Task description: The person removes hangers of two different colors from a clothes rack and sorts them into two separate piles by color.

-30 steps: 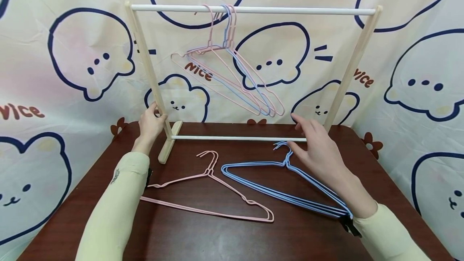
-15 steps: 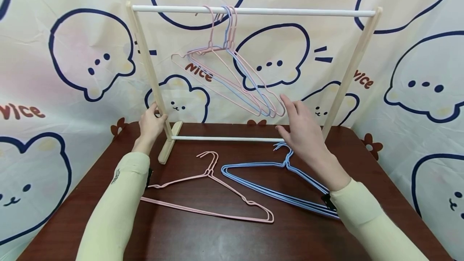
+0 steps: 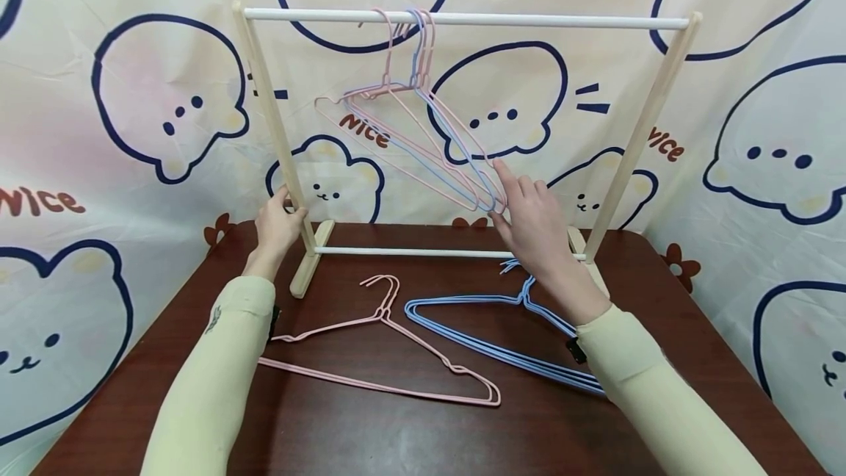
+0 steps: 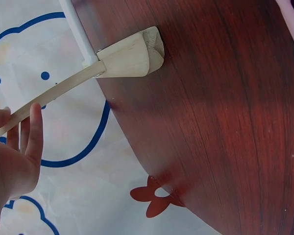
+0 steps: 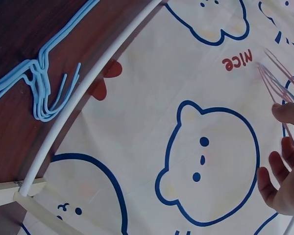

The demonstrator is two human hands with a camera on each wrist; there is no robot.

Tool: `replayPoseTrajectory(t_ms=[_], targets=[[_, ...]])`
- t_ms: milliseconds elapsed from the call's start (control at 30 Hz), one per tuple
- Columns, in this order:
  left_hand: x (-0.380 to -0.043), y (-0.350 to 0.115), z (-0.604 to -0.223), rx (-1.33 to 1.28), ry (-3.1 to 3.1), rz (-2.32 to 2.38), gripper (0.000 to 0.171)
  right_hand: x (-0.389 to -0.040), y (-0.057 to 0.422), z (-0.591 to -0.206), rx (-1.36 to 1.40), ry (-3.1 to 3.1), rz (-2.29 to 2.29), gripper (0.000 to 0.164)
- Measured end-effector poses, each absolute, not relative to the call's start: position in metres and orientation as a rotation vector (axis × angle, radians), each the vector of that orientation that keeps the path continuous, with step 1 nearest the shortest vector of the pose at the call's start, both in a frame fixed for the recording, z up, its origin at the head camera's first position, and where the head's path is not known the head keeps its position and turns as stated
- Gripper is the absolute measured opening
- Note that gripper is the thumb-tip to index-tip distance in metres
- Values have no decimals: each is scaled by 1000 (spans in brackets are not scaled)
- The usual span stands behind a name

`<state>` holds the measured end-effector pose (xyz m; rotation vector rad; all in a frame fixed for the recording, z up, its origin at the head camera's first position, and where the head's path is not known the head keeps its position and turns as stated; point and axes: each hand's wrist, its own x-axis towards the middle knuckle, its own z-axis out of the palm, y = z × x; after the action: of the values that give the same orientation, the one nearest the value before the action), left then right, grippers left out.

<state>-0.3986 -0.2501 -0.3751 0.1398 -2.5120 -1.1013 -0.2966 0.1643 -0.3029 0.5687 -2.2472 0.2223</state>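
Observation:
A small clothes rack with pale wooden posts and a white top rail [image 3: 562,21] stands on the table. My left hand [image 3: 277,225] grips its left post [image 3: 274,123]; the left wrist view shows the fingers [image 4: 35,127] round that post. Several pink and blue wire hangers [image 3: 423,145] hang on the top rail. My right hand [image 3: 538,230] is at their lower right corners, index finger and thumb apart, overlapping the wire ends. In the right wrist view, the other fingers [image 5: 279,169] are loosely bent and hold nothing.
Two pink hangers [image 3: 380,320] lie on the dark brown table [image 3: 317,432] at front left. Several stacked blue hangers [image 3: 489,350] lie to their right, partly under my right forearm. The rack's lower white bar [image 3: 410,252] runs behind them. A cartoon-printed cloth [image 3: 152,255] surrounds the table.
My right hand has moved left and up from above the blue hangers on the table to the corners of the hanging hangers. The left hand keeps its place on the post.

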Motion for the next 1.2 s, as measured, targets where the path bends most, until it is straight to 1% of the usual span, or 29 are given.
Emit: replayPoseTrajectory(t_ms=[233,433,533,1200], targets=[[-399,-249,-375,138,-2506,-1104,55,-301,164,-306,559,-2179,213,68],[-399,-249,-376,143,-2513,-1096,55,-303,163,-306,583,-2080,236,55],[-399,-250,-376,143,-2517,-1097,55,-302,163,-306,605,-2039,223,52],[-398,-251,-375,111,-2517,-1094,54,-286,177,-305,628,-1964,385,52]])
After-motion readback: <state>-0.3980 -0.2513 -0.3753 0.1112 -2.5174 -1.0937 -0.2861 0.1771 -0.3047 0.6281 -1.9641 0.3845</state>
